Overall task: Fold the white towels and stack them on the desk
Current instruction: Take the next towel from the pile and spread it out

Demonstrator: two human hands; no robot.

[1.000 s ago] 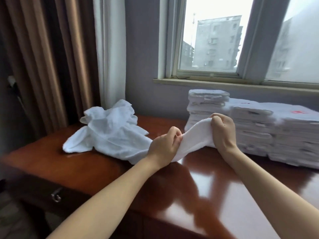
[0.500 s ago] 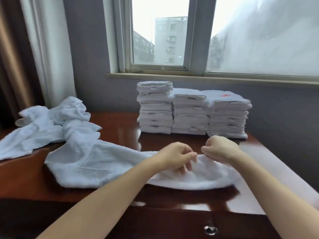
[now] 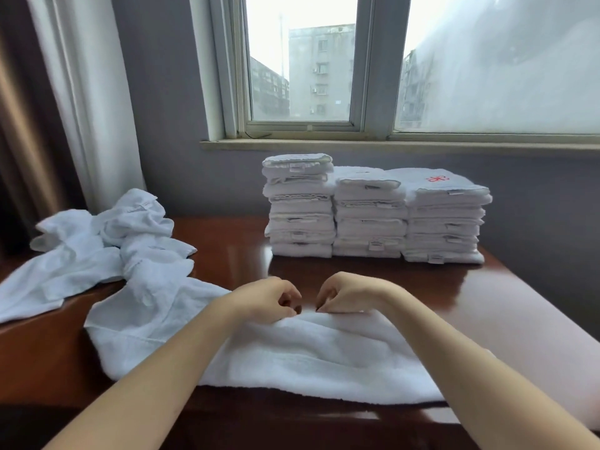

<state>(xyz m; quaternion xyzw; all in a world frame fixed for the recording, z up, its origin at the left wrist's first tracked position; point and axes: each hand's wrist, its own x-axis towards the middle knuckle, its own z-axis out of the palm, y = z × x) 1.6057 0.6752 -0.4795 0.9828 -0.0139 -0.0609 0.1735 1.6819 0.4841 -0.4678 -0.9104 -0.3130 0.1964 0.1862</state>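
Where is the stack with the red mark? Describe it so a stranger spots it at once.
Look below the window, on the far side of the wooden desk, where three stacks of folded white towels stand side by side. It is the rightmost stack; only its top towel bears a red emblem.

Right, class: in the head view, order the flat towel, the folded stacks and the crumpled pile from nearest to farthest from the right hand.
1. The flat towel, directly under the right hand.
2. The folded stacks, just behind it.
3. The crumpled pile, far left.
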